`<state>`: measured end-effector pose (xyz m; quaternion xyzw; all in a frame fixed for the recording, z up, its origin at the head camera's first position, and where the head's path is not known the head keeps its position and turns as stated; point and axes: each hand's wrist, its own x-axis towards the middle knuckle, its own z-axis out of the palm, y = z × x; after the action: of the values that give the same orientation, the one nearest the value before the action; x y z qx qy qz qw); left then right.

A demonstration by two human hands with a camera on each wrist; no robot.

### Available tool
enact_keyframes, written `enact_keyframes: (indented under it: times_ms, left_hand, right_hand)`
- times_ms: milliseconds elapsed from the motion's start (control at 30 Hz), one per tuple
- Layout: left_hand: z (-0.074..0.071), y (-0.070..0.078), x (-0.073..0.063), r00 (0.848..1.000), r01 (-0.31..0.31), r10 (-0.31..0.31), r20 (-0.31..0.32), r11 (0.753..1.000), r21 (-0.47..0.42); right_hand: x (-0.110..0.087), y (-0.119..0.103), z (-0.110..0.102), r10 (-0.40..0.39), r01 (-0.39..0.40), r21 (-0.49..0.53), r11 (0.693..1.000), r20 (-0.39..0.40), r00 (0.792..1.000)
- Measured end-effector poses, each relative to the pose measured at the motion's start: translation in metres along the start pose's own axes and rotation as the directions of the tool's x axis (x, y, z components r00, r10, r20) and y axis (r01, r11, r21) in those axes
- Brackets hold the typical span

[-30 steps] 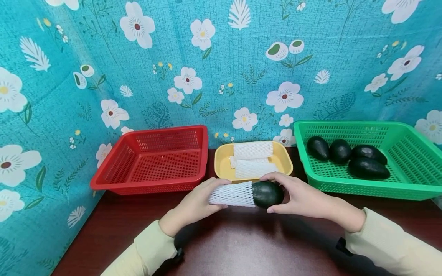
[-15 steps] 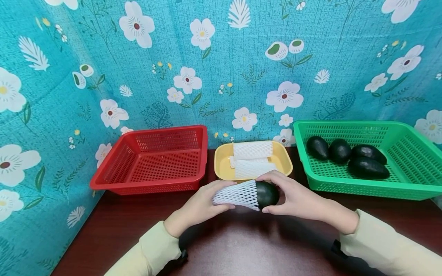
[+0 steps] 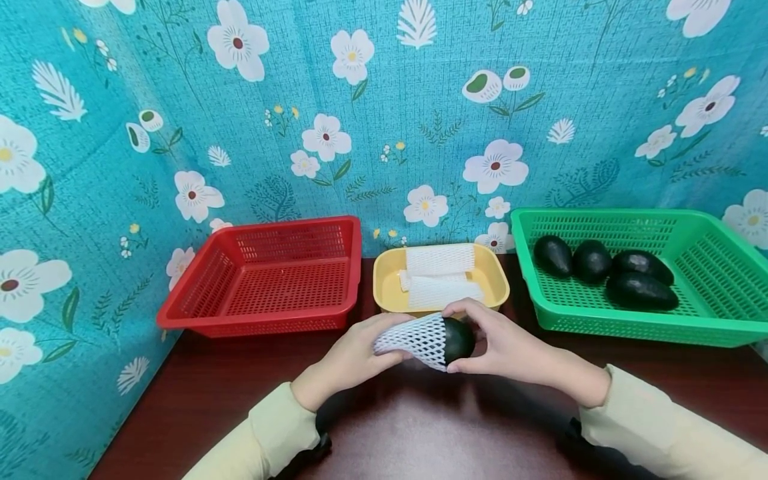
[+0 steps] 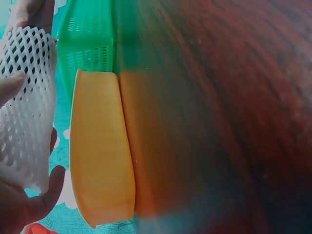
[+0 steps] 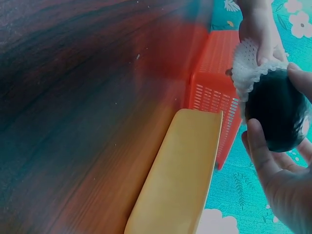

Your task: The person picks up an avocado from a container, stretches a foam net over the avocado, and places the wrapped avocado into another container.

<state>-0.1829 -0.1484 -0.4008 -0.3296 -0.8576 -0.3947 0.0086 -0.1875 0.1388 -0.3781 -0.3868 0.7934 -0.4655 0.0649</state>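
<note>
A dark avocado (image 3: 459, 340) is partly inside a white foam net sleeve (image 3: 423, 341), in front of the yellow tray. My left hand (image 3: 354, 355) grips the sleeve's left end between thumb and fingers. From the other side my right hand (image 3: 510, 343) holds the avocado's bare round end, its fingertips right at the sleeve's edge. In the right wrist view the frilled sleeve edge circles the avocado (image 5: 275, 112), whose rounded end sticks out. The left wrist view shows the stretched mesh of the sleeve (image 4: 29, 97) along the left hand's fingers.
Behind the hands stands the yellow tray (image 3: 393, 293) with several more white foam sleeves (image 3: 441, 260). A red basket (image 3: 258, 323) is at left. The green basket (image 3: 648, 325) at right holds several avocados (image 3: 641, 291). A floral curtain (image 3: 384, 100) hangs behind the dark table (image 3: 408, 427).
The right hand has moved left with the avocado, which now sits deeper in the sleeve with less of it bare. The left hand has shifted slightly right, and the sleeve has widened.
</note>
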Motion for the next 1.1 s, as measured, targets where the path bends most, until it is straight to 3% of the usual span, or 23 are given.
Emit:
enact_keyframes:
  times_ms: [333, 567, 833, 1100]
  left_hand:
    - [-0.001, 0.003, -0.001, 0.999, -0.015, 0.015, -0.031, 1.0, -0.006]
    - [-0.001, 0.01, -0.002, 0.992, -0.085, 0.083, -0.091, 0.996, -0.013]
    - [0.0, 0.016, -0.002, 0.992, -0.085, 0.082, -0.094, 0.996, -0.029]
    - [0.002, 0.016, 0.001, 0.989, -0.113, 0.108, -0.101, 0.993, -0.04]
  right_hand:
    - [-0.006, 0.002, -0.005, -0.064, 0.064, -0.025, 0.998, -0.039, 0.997]
    - [-0.006, -0.001, -0.005, -0.024, 0.032, 0.111, 0.993, -0.07, 0.997]
    - [-0.009, 0.002, -0.003, -0.141, 0.155, 0.118, 0.981, -0.124, 0.982]
    - [-0.009, -0.001, -0.001, -0.073, 0.095, 0.119, 0.988, -0.176, 0.982]
